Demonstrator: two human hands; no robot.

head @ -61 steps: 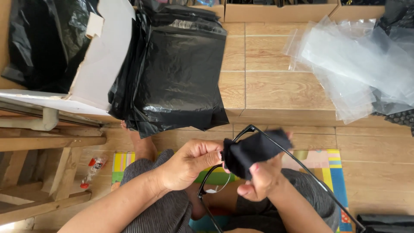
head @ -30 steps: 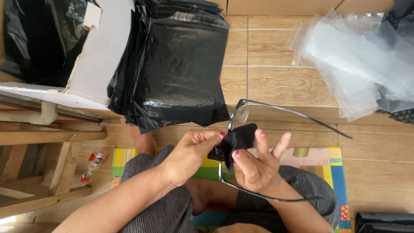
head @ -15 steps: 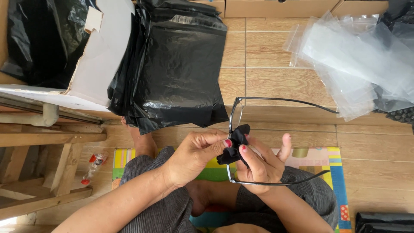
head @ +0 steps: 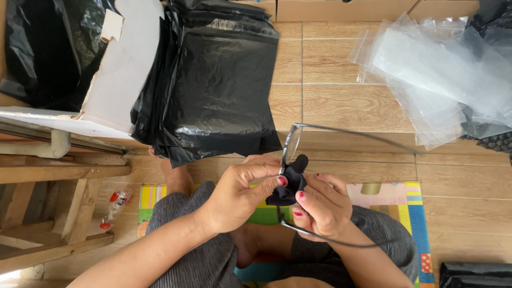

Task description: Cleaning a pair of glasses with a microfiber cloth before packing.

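Black cloth [head: 288, 184], bunched into a small wad, sits at the middle of the view, pinched between both hands and pressed against a pair of thin-framed glasses [head: 291, 143]. From the cloth, the left hand [head: 240, 194] comes in from the lower left, its thumb and fingers closed on the wad's near edge, while the right hand [head: 320, 205] cups it from the lower right, fingers curled around both the cloth and the lower part of the frame. One lens rises just above the cloth, and one thin arm of the glasses runs from there up and to the right over the floor [head: 341, 106]; the other arm curves out below the cloth, under the right hand. Just above and left of the cloth lies a stack of black plastic bags [head: 213, 90], its lower edge close to the left hand's knuckles. Further left of that stack stands a white cardboard box [head: 120, 80], and below it a wooden stool [head: 58, 176]. Well to the upper right of the cloth lies a loose pile of clear plastic bags [head: 437, 69], well apart from the hands. Between the two piles the wood-look tiled floor lies bare, leaving open room above and to the right of the cloth. Below the cloth a colourful mat [head: 394, 208] shows under the person's grey-clad legs, its right edge reaching out past the right hand.
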